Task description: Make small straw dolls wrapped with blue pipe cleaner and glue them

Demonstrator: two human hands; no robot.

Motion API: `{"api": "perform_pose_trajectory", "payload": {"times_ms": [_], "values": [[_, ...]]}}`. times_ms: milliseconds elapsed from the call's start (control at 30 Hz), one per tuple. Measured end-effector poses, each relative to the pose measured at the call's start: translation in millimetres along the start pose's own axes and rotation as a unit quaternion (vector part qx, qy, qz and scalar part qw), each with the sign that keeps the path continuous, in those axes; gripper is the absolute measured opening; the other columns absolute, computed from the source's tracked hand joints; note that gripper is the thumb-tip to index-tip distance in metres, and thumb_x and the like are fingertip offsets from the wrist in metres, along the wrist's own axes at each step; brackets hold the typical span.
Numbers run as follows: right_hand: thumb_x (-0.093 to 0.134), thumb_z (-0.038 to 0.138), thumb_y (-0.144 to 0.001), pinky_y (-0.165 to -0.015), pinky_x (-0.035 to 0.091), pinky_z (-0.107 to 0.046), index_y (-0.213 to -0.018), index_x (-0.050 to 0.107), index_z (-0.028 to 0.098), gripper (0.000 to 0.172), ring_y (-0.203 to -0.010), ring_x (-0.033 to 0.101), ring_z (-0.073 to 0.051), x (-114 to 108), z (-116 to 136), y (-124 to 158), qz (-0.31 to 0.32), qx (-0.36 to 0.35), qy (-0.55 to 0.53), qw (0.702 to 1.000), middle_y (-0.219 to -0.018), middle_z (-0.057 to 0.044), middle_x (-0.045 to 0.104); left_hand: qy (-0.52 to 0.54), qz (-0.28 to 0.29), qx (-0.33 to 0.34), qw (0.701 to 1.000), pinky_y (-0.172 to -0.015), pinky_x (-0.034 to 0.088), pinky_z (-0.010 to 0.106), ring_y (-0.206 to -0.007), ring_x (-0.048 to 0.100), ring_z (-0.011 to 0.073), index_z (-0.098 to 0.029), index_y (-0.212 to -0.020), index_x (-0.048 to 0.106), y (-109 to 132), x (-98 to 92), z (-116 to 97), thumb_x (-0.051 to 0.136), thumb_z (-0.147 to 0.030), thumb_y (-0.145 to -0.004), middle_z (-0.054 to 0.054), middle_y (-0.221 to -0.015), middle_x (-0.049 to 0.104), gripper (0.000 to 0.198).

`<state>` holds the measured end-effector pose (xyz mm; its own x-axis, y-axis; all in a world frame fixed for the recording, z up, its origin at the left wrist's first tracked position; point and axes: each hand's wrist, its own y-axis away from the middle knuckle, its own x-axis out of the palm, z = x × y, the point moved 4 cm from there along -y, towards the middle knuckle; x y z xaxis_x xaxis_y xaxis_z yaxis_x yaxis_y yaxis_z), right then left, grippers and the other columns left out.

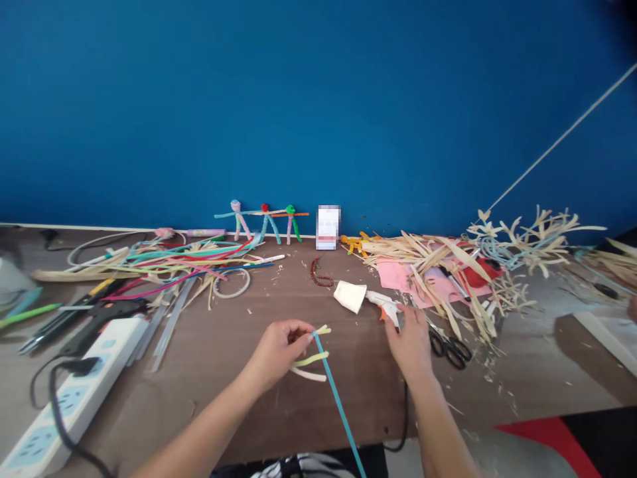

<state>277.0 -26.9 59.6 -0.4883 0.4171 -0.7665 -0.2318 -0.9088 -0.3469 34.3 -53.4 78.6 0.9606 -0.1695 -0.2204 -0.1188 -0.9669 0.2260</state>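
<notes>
Near the middle of the table, my left hand (283,345) pinches the top end of a long blue pipe cleaner (338,401), which hangs down towards the table's front edge. Short yellow and white pieces (312,360) stick out beside the fingers. My right hand (411,338) has its fingers around the handle of a white and orange glue gun (385,307). The gun's nozzle points left, towards a white cup-like piece (350,296). Black scissors (450,348) lie just right of this hand.
Three pipe-cleaner figures (266,222) stand against the blue wall. Coloured pipe cleaners (184,259) spread at left, near a white power strip (74,398). Dried strips (423,255) and pink cloth (393,274) lie at right. A beaded string (318,275) lies mid-table.
</notes>
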Motion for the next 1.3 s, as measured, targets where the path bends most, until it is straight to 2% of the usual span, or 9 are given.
{"api": "perform_pose_trajectory", "payload": {"times_ms": [67,133,200,267,433,600,767,1033,1300], "values": [[0.047,0.032,-0.073,-0.067,0.042,-0.032,-0.091,0.053,0.016,0.025,-0.076,0.053,-0.019,14.7,27.6,13.3,0.142,0.002,-0.158,0.977,-0.085,-0.008,0.056,0.004,0.0,0.006,1.0,-0.047,0.037,0.02,-0.047,0.047,0.0095,-0.011,-0.073,0.062,0.5,0.6,0.0,0.051,-0.029,-0.066,0.0,-0.055,0.057,0.022],[0.048,0.031,-0.074,-0.065,0.043,-0.028,-0.087,0.054,0.017,0.02,-0.071,0.054,-0.016,31.7,58.9,33.1,0.297,0.014,-0.318,0.9,-0.078,-0.005,0.058,0.008,0.003,0.02,1.0,-0.047,0.037,0.02,-0.047,0.047,0.0094,-0.011,-0.073,0.062,0.1,2.0,1.4,0.051,-0.029,-0.067,0.0,-0.055,0.057,0.022],[0.05,0.029,-0.074,-0.064,0.042,-0.025,-0.082,0.055,0.017,0.015,-0.069,0.054,-0.014,41.7,82.1,47.4,0.343,0.045,-0.424,0.837,-0.077,-0.003,0.059,0.004,0.001,0.039,0.999,-0.049,0.038,0.02,-0.05,0.05,0.0102,-0.011,-0.075,0.062,-0.8,3.0,3.9,0.05,-0.028,-0.069,0.002,-0.058,0.06,0.021],[0.053,0.028,-0.072,-0.059,0.042,-0.023,-0.075,0.054,0.017,0.012,-0.062,0.053,-0.012,48.4,94.4,54.0,0.341,0.087,-0.482,0.802,-0.068,0.0,0.057,-0.017,-0.008,0.064,0.998,-0.052,0.04,0.02,-0.055,0.053,0.0118,-0.012,-0.076,0.063,-1.1,2.6,6.0,0.05,-0.026,-0.07,0.003,-0.062,0.062,0.02],[0.059,0.028,-0.065,-0.043,0.035,-0.019,-0.064,0.05,0.017,0.014,-0.043,0.043,-0.008,55.7,101.8,57.3,0.344,0.181,-0.508,0.769,-0.05,0.005,0.049,-0.138,-0.052,0.15,0.978,-0.061,0.041,0.022,-0.063,0.057,0.0133,-0.016,-0.074,0.065,4.5,-2.5,1.2,0.049,-0.019,-0.071,0.003,-0.067,0.065,0.017],[0.06,0.031,-0.064,-0.038,0.032,-0.018,-0.063,0.049,0.016,0.019,-0.038,0.04,-0.006,57.8,105.6,64.0,0.34,0.237,-0.551,0.725,-0.047,0.007,0.046,-0.243,-0.088,0.248,0.934,-0.059,0.042,0.021,-0.061,0.056,0.0119,-0.016,-0.078,0.063,12.8,-2.1,-2.4,0.044,-0.016,-0.075,0.004,-0.067,0.061,0.02],[0.061,0.036,-0.063,-0.036,0.033,-0.018,-0.063,0.047,0.016,0.024,-0.037,0.039,-0.006,60.0,105.3,67.5,0.347,0.262,-0.578,0.691,-0.045,0.007,0.045,-0.319,-0.084,0.332,0.884,-0.063,0.044,0.022,-0.068,0.056,0.0132,-0.014,-0.084,0.061,17.2,2.6,-2.7,0.041,-0.015,-0.079,0.007,-0.075,0.061,0.021],[0.058,0.029,-0.062,-0.036,0.035,-0.018,-0.059,0.044,0.018,0.019,-0.038,0.041,-0.007,58.9,104.4,65.2,0.361,0.28,-0.573,0.681,-0.045,0.007,0.046,-0.355,-0.062,0.348,0.866,-0.065,0.046,0.024,-0.071,0.057,0.0136,-0.015,-0.088,0.06,20.7,3.9,-7.1,0.039,-0.015,-0.081,0.007,-0.077,0.061,0.022],[0.059,0.024,-0.06,-0.039,0.033,-0.018,-0.058,0.046,0.016,0.014,-0.037,0.043,-0.007,58.0,104.5,65.5,0.342,0.274,-0.58,0.687,-0.043,0.006,0.049,-0.314,-0.057,0.311,0.895,-0.062,0.044,0.022,-0.067,0.055,0.012,-0.017,-0.085,0.06,20.3,1.9,-9.4,0.039,-0.015,-0.08,0.005,-0.074,0.06,0.022]]}}
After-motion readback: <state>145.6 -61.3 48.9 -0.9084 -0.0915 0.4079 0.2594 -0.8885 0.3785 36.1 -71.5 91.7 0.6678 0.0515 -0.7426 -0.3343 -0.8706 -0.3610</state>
